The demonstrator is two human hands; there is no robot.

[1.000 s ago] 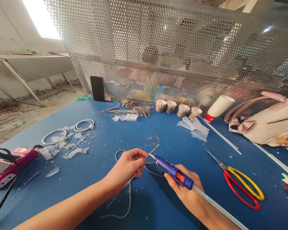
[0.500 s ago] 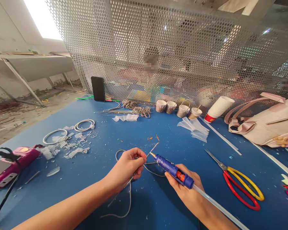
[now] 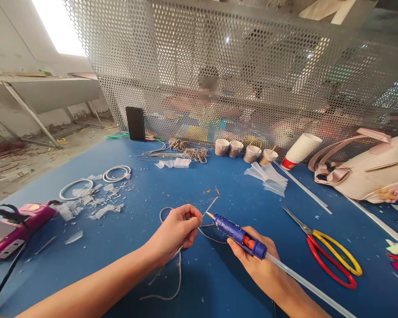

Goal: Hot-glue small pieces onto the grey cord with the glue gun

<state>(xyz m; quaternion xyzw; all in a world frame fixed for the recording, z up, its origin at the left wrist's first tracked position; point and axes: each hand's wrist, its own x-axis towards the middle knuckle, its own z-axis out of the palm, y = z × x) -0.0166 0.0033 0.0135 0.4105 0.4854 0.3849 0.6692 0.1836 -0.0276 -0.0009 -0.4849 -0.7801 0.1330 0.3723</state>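
My left hand (image 3: 182,225) is closed, pinching a thin, straight stick (image 3: 211,205) whose end points up and right. A slim grey cord (image 3: 180,278) comes out from under these fingers and loops over the table. My right hand (image 3: 255,254) grips a blue hot glue gun (image 3: 234,232), with a long clear glue stick (image 3: 305,285) running out of its back. The gun's nozzle meets or nearly meets the stick just beside my left fingertips. Whether cord is wrapped round the stick is too small to tell.
Red-and-yellow-handled scissors (image 3: 331,249) lie at right. Wrapped cups (image 3: 252,153), a paper cup stack (image 3: 301,151) and a pink bag (image 3: 371,170) stand behind. Rings (image 3: 76,190) and plastic scraps lie left, near a magenta power strip (image 3: 29,227). Perforated metal panel (image 3: 172,57) borders the back.
The glue gun's nozzle has shifted very slightly left along the stick, toward my left fingertips. My left hand stays in place.
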